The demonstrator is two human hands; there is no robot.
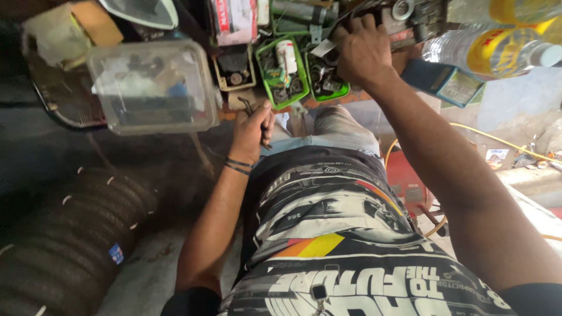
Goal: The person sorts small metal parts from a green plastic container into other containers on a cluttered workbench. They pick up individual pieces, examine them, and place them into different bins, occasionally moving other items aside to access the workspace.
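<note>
Two hands busy: our left hand (250,133) grips what looks like dark pliers (249,108), while our right hand (361,51) digs, fingers curled, into the far green tray (328,88); can't tell what it's holding.

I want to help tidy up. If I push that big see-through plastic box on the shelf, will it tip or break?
The clear plastic box looks broad and low, so it would probably slide rather than tip. Dark bits show inside, so it is likely heavier than it looks. Its thin walls may flex or crack if squeezed.

Blue box (442,81) beside yellow-labelled bottles (497,50) (top right).
</note>
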